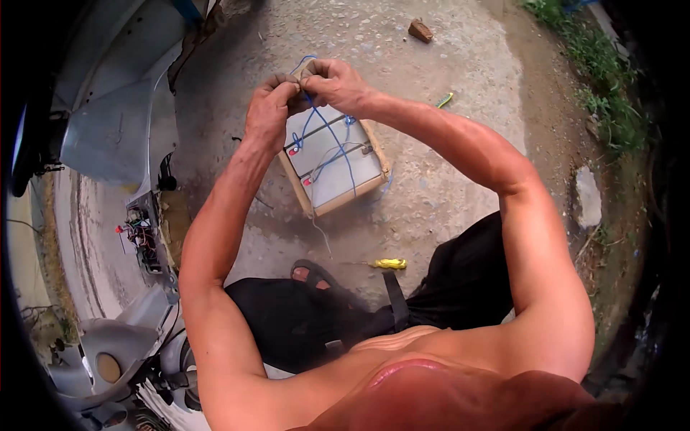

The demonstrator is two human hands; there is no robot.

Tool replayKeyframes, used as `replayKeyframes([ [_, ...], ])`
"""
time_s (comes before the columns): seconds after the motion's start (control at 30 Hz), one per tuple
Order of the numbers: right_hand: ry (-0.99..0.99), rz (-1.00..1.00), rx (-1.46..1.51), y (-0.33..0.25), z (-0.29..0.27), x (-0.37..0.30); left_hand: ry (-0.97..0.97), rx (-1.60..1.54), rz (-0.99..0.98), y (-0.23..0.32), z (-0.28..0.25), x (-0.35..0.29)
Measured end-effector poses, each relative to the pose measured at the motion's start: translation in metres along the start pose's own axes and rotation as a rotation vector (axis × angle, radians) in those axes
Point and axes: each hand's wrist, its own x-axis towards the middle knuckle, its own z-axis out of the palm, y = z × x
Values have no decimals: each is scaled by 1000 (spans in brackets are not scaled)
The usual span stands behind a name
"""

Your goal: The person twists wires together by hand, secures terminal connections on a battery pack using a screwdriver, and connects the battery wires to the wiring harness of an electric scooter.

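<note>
My left hand (272,104) and my right hand (334,84) meet above the far end of a pack of grey batteries (350,169). Both hands are closed, fingertips pinched together on a thin blue cord (332,131). The cord runs down from my fingers and crosses over the battery tops; a loop of it rises beyond my right fingers. Tan board (341,207) lines the pack's sides. Red terminals and smaller loops of blue wire show on the batteries. A thin pale wire (320,231) trails off the near side. My fingers hide the exact point of grip.
A screwdriver (388,263) with a yellow handle lies on the ground near my sandalled foot (313,276). Grey vehicle panels (108,136) and exposed wiring (141,233) stand at left. A brick piece (420,31), a small green-yellow object (444,100) and a pale stone (589,197) lie farther out.
</note>
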Motion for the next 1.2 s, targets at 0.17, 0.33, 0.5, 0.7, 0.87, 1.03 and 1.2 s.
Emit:
replayKeyframes([
  [0.17,-90,37,165,6,8,4,-49,-36,9,-6,-18,-2],
  [0.33,-69,12,81,-1,3,-1,-27,12,34,-5,-16,-4],
  [0.5,-51,-66,-123,-4,1,-2,-5,57,72,-6,-15,-3],
  [0.7,-24,-6,-103,-3,1,-1,27,173,91,-5,-16,-2],
  [0.87,-56,24,-137,-6,-1,-2,20,250,111,-3,-19,-3],
  [1.03,-95,58,-134,3,-2,-3,7,282,125,-8,-17,0],
  [1.2,-168,126,-42,1,-1,1,24,316,153,-2,-40,9],
])
